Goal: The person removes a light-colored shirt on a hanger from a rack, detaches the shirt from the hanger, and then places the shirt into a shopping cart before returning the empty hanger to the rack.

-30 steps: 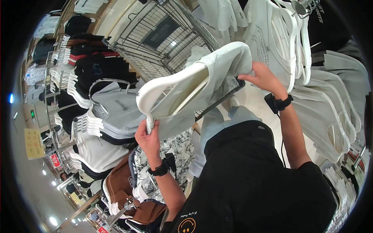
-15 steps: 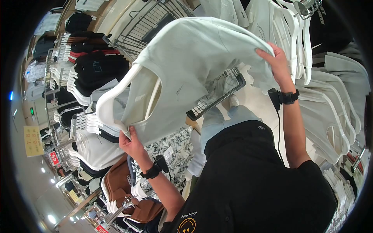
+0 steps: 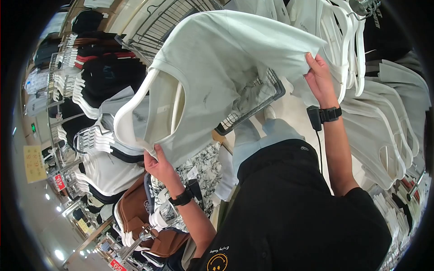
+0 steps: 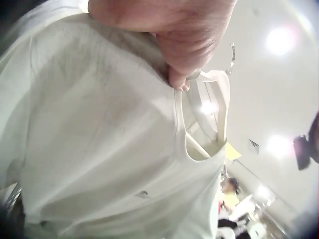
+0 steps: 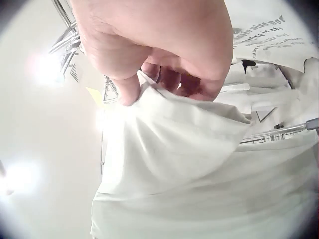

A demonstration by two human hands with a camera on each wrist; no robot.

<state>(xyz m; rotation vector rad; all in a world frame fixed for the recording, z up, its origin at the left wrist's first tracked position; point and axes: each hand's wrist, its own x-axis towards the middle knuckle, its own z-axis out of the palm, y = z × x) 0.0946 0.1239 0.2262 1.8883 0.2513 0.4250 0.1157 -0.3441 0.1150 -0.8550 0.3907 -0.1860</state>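
A pale grey-green T-shirt (image 3: 212,58) with a small dark mark on its chest hangs spread between both hands, a white hanger (image 3: 131,108) showing at its neck. My left hand (image 3: 162,169) pinches the shirt near the hanger's lower end. At the sleeve's hem, my right hand (image 3: 322,81) grips the fabric between thumb and fingers. The left wrist view shows the left hand (image 4: 169,30) on the shirt (image 4: 99,124) beside the collar. In the right wrist view the right hand (image 5: 159,45) holds the sleeve edge (image 5: 169,129), its fingers partly behind the cloth.
Beyond and beneath the shirt stands a wire shopping cart (image 3: 158,29) with grey fabric inside. Racks of dark shirts (image 3: 108,79) and brown garments (image 3: 135,212) line the left. Light shirts on white hangers (image 3: 370,122) hang close on the right.
The shirt has been spread wide and its front turned into view. My right hand has moved up and outward, from the shoulder area to the sleeve's hem; my left hand has shifted slightly left and down.
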